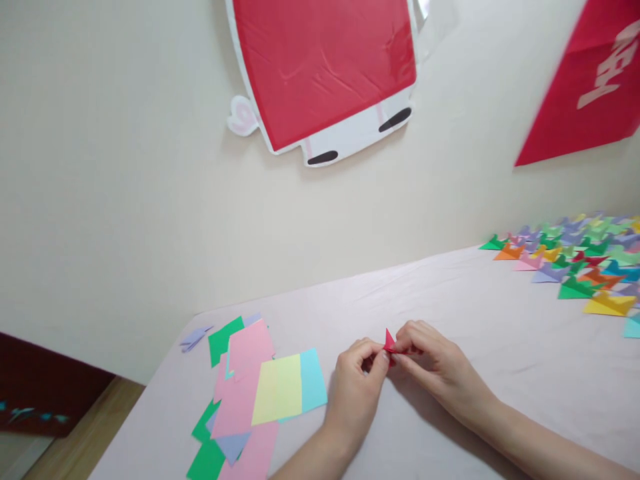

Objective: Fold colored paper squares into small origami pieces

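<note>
A small folded piece of red paper [389,341] is pinched between my two hands over the middle of the table, one pointed tip sticking up. My left hand [361,380] grips it from the left with thumb and forefinger closed. From the right, my right hand [430,357] pinches the same paper, its fingers bent and hiding part of the folds. Left of my hands lies a loose pile of flat coloured paper sheets, with a yellow sheet [277,390] and a pink sheet [250,350] on top.
Many folded paper figures [575,288] in several colours stand in rows at the table's right. A folded purple paper [196,339] lies at the far left corner. The pale tablecloth [320,310] meets the wall, where a red-and-white cutout [325,73] hangs.
</note>
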`<state>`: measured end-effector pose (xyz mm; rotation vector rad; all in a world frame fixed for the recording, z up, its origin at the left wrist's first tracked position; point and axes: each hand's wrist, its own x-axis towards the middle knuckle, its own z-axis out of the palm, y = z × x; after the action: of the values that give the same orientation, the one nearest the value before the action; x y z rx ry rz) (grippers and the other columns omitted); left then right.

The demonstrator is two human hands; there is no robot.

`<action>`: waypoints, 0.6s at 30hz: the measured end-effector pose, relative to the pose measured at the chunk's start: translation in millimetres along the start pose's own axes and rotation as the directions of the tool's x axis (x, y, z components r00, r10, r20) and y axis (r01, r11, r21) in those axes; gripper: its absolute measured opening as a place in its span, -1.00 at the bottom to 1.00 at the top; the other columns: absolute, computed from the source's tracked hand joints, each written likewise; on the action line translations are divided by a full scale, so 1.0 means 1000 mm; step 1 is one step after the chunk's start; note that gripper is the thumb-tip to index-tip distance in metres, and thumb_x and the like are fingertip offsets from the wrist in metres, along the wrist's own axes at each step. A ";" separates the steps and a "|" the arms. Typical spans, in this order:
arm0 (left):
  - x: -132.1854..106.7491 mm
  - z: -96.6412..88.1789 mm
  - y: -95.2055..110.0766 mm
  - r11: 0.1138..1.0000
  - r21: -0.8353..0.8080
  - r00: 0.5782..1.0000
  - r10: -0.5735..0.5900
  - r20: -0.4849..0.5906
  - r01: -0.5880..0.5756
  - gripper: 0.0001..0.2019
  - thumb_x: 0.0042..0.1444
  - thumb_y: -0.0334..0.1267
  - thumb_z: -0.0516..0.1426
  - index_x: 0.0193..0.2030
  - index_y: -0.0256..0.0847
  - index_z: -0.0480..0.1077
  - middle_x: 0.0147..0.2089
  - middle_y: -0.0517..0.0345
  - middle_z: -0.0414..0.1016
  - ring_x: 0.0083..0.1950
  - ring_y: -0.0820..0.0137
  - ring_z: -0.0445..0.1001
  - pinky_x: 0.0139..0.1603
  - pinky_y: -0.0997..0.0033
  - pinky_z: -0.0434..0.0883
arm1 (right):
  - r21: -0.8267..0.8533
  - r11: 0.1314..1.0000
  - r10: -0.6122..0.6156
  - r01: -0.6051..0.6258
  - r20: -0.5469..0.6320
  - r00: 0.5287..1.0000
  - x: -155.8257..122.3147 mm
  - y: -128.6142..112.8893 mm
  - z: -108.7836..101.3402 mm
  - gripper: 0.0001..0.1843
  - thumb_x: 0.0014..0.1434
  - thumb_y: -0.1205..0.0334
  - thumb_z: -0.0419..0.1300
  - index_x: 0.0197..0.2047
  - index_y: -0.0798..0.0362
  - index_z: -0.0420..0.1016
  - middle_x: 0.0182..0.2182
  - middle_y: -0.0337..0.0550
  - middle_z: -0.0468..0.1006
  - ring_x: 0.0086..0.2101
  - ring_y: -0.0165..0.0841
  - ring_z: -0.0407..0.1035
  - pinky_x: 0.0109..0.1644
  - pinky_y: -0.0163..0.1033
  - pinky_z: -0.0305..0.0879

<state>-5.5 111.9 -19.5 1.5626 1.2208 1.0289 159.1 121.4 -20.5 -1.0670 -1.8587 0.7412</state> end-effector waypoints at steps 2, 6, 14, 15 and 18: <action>0.000 0.000 0.001 0.999 0.023 1.000 0.024 -0.005 -0.024 -0.79 0.23 -0.30 0.08 -0.28 -0.18 0.56 -0.32 0.18 0.50 -0.24 0.36 0.43 -0.20 0.45 0.30 | -0.065 0.998 -0.008 0.008 -0.004 1.000 0.000 -0.004 0.001 -0.85 0.25 0.29 0.11 -0.37 -0.02 0.40 -0.41 -0.20 0.43 -0.32 -0.28 0.32 -0.23 -0.21 0.25; -0.003 0.000 0.003 0.998 0.025 0.999 0.051 -0.007 -0.051 -0.77 0.24 -0.28 0.06 -0.24 -0.20 0.56 -0.28 0.15 0.55 -0.19 0.33 0.49 -0.13 0.43 0.34 | -0.201 0.979 0.045 -0.038 0.027 0.999 -0.008 -0.026 -0.013 -0.84 0.20 0.32 0.11 -0.42 -0.01 0.37 -0.43 -0.20 0.47 -0.32 -0.29 0.35 -0.23 -0.22 0.26; 0.000 0.004 -0.007 0.998 -0.047 0.998 0.040 -0.039 -0.041 -0.74 0.19 -0.11 0.10 -0.26 -0.24 0.53 -0.31 0.10 0.57 -0.21 0.28 0.54 -0.12 0.36 0.39 | -0.512 0.822 0.243 -0.251 -0.084 0.967 -0.113 -0.044 -0.130 -0.78 0.22 0.09 0.11 -0.40 -0.06 0.48 -0.39 -0.13 0.56 -0.33 -0.22 0.44 -0.25 -0.19 0.33; 0.000 0.004 -0.008 0.998 -0.050 0.998 0.040 -0.041 -0.042 -0.73 0.18 -0.10 0.10 -0.26 -0.24 0.53 -0.31 0.10 0.58 -0.21 0.28 0.55 -0.12 0.35 0.40 | -0.544 0.782 0.271 -0.305 -0.144 0.952 -0.133 -0.036 -0.151 -0.77 0.19 0.05 0.13 -0.40 -0.07 0.50 -0.38 -0.09 0.58 -0.34 -0.20 0.46 -0.26 -0.17 0.35; 0.001 0.005 -0.010 0.998 -0.046 0.998 0.045 -0.046 -0.048 -0.72 0.18 -0.07 0.10 -0.26 -0.23 0.53 -0.30 0.10 0.58 -0.21 0.27 0.56 -0.11 0.34 0.41 | -0.605 0.622 0.349 -0.497 -0.353 0.868 -0.187 -0.009 -0.206 -0.83 0.08 0.04 0.21 -0.41 -0.10 0.57 -0.44 -0.02 0.64 -0.48 -0.19 0.50 -0.41 -0.18 0.33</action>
<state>-2.9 113.8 -30.3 1.5452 1.1866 1.1203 389.5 -31.4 12.5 -2.0418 -1.7326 0.1405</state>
